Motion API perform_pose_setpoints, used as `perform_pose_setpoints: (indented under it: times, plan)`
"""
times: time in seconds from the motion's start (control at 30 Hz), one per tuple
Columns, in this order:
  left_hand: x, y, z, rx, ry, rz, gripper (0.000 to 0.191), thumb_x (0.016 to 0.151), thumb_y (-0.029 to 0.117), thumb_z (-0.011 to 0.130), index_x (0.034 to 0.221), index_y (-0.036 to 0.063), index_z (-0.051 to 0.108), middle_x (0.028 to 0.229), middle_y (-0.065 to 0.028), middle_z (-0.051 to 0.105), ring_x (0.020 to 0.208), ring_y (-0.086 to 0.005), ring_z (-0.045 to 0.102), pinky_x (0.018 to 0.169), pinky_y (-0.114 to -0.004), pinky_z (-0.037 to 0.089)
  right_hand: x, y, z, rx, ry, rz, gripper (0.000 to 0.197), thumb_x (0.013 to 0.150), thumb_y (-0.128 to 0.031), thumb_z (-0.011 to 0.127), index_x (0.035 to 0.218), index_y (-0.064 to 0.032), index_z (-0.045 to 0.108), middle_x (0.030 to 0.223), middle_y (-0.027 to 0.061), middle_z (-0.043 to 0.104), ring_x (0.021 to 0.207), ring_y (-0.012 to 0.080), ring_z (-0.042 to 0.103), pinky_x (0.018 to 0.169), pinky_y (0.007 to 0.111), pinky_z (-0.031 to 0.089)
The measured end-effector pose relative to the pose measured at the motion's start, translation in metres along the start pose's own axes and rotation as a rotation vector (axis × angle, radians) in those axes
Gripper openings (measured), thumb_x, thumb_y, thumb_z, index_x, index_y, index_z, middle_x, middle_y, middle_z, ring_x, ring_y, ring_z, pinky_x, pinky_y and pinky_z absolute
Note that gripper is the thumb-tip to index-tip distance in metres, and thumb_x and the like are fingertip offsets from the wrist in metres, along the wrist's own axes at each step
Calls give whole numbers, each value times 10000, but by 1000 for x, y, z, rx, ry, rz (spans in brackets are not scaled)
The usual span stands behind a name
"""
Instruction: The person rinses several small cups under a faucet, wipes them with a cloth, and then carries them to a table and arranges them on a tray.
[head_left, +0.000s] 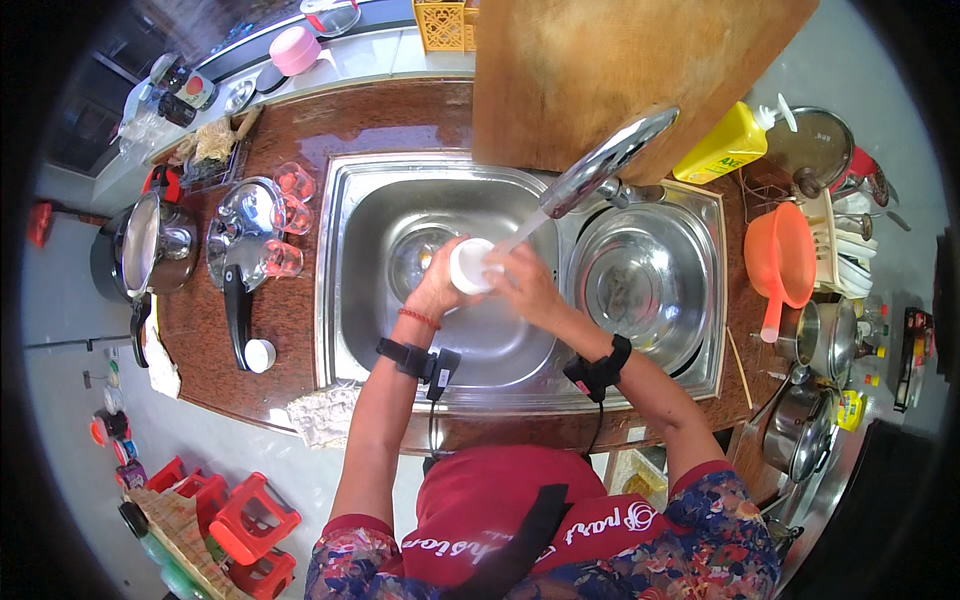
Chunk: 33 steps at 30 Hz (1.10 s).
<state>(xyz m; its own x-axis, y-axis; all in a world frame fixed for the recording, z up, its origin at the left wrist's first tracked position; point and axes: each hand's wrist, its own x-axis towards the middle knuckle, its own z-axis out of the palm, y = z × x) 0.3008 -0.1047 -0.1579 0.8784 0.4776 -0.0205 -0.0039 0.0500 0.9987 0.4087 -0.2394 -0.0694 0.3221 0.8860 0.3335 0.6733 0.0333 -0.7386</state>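
Over the left basin of a stainless steel sink (450, 375), my left hand (433, 285) holds a small white round container (471, 276) by its side. My right hand (525, 281) is at the container's right rim, its fingers blurred and partly over the opening. Water runs from the chrome faucet (600, 169) down onto the right hand and container. Beneath the left hand, a clear or shiny round bowl (409, 259) lies in the basin, partly hidden. A large metal bowl (637, 285) sits in the right basin.
Left of the sink are a pressure cooker lid (244, 225), clear cups with red marks (283, 259), a white cap (260, 355) and a pot (161, 247). A wooden board (577, 75) stands behind the faucet. Rightward are a yellow pump bottle (724, 146) and an orange dipper (780, 255).
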Motion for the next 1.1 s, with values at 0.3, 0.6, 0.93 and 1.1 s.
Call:
perform_pose_setpoints:
  times: [0.3,0.6,0.93,1.1]
  plan:
    - [6,22,19,-147,-299,-42,443,907,405,425,1211,90,494,955,-154,645,670,-364,660,347,-354,537,47,30,-16,-696,-404,-355,172,763,-261,611,787,-96,649,670,79,630,587,271,619,519,395,482]
    - [12,54,14,-257,116,-468,485,694,326,749,1054,44,586,943,-98,636,790,-233,637,625,-356,545,7,62,34,-27,30,237,265,875,-121,511,1131,-82,566,856,162,647,732,331,633,658,412,491]
    - [0,74,40,503,449,-38,475,784,418,666,1093,62,606,1007,-191,551,931,-349,554,823,-410,456,-13,23,34,1209,197,1024,354,937,-362,457,1235,-173,484,1089,4,561,980,159,536,758,340,457]
    - [-14,85,52,546,330,-9,479,836,335,600,1227,77,501,1185,-220,394,1018,-390,411,922,-469,369,-19,18,20,1551,105,927,402,947,-420,422,1259,-170,462,1227,40,507,1128,217,475,925,412,386]
